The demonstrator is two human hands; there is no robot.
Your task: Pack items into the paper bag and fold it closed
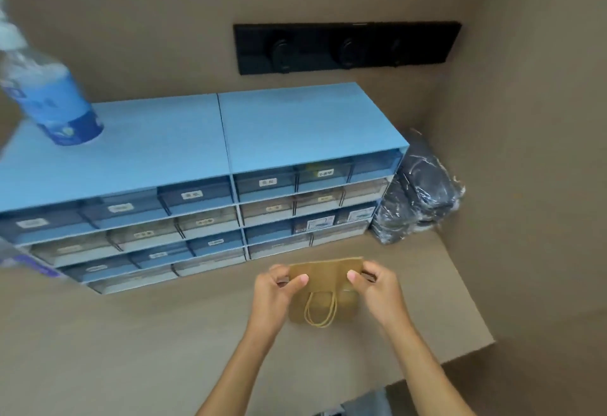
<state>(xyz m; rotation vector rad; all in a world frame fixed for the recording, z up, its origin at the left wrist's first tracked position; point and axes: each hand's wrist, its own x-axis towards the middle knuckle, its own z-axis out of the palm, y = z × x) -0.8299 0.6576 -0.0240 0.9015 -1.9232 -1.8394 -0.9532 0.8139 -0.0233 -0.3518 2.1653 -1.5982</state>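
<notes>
A small brown paper bag (325,276) stands on the beige desk (131,350) just in front of the drawer units. Its top strip is folded over toward me, and its yellowish cord handles (320,313) hang down the near face. My left hand (279,287) pinches the left end of the folded top between thumb and fingers. At the right end of the same fold, my right hand (374,284) does the same. What is inside the bag is hidden.
Two blue drawer units (203,192) with several labelled drawers stand along the back wall. A water bottle (49,93) stands on the left unit. Dark items wrapped in clear plastic (417,192) are stacked at the right. A black socket strip (345,46) is mounted on the wall.
</notes>
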